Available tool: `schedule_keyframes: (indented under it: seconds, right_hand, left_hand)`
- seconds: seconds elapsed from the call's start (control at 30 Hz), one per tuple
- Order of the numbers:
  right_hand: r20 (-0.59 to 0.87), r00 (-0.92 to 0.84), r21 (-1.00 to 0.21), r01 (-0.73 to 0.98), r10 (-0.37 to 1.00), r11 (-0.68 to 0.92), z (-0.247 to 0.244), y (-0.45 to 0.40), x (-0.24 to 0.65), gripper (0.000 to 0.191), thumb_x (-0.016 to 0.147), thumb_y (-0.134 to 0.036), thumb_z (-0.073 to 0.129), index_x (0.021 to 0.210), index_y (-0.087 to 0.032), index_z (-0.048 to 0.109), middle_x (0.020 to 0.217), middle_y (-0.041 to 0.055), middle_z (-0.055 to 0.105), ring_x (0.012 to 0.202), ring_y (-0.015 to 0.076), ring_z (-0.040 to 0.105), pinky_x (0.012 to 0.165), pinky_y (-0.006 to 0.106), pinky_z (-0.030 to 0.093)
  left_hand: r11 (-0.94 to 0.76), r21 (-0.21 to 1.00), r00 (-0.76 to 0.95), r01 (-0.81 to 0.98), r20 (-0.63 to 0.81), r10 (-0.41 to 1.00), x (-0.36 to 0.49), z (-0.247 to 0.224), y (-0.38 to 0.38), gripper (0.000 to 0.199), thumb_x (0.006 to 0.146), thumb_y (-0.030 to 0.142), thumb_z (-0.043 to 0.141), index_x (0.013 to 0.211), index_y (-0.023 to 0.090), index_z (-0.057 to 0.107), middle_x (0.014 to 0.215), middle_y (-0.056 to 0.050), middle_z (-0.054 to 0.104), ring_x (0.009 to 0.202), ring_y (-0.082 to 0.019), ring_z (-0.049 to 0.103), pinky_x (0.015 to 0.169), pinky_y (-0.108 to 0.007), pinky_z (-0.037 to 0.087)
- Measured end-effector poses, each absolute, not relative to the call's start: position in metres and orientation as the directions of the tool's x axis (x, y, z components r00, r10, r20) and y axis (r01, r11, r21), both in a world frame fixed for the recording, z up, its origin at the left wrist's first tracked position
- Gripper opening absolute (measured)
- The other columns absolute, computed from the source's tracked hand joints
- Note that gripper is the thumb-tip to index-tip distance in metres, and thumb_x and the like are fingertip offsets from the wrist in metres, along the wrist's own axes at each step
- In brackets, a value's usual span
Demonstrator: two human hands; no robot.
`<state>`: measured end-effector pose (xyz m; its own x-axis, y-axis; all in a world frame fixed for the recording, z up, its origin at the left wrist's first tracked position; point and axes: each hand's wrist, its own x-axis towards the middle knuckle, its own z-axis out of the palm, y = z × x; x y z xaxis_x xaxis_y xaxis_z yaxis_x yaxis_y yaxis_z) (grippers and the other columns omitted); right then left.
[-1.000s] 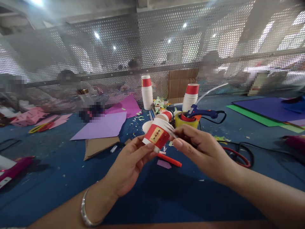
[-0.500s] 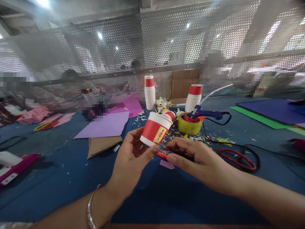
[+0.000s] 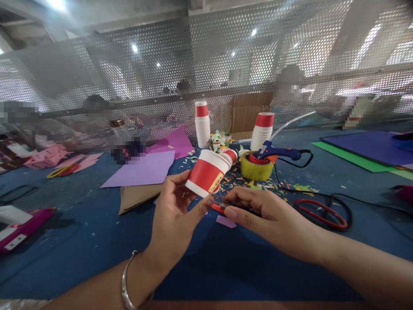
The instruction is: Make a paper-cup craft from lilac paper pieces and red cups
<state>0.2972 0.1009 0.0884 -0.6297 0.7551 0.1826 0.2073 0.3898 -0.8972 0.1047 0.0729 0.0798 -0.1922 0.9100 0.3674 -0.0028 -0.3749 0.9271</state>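
My left hand [image 3: 176,211] is closed round a red-and-white paper cup [image 3: 206,172], which it holds tilted above the table. A yellow label [image 3: 216,182] with dark lettering is on the cup's side. In the fingers of my right hand [image 3: 258,211] is a slim dark tool [image 3: 222,201] with a pointed metal tip; its exact kind is hard to make out. Its tip is at the cup's lower edge, close to my left thumb; I cannot tell whether it touches. Beneath them lie something orange-red, partly hidden, and a small purple paper scrap [image 3: 226,221].
Two stacks of paper cups [image 3: 202,129] stand at the back. A blue glue gun [image 3: 277,151] rests on a yellow tape roll [image 3: 256,168], its cord trailing right. Red-handled scissors [image 3: 319,214] lie at right. Purple paper [image 3: 142,170] and cardboard [image 3: 137,198] lie left, paper scraps in the middle.
The cup has turned and tipped slightly in my left hand, so its label now faces further right and shows narrower. My right hand and its tool have barely moved.
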Motion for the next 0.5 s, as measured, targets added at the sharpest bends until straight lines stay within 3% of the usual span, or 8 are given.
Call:
schedule_keyframes:
  seconds: [0.5]
  right_hand:
    - [0.134,-0.665,-0.943,0.142,0.735,0.300,0.0877,0.1014,0.2960,0.039,0.094,-0.056,0.053,0.083,-0.019,0.060,0.071,-0.0019,0.047,0.062,0.0113,0.038,0.054,0.025,0.029]
  left_hand:
    - [-0.384,0.917,-0.128,0.105,0.396,0.909,0.1015,0.0729,0.0721,0.050,0.077,0.026,0.080,0.121,0.021,0.057,0.115,-0.010,0.068,0.104,-0.025,0.066,0.091,-0.040,0.053]
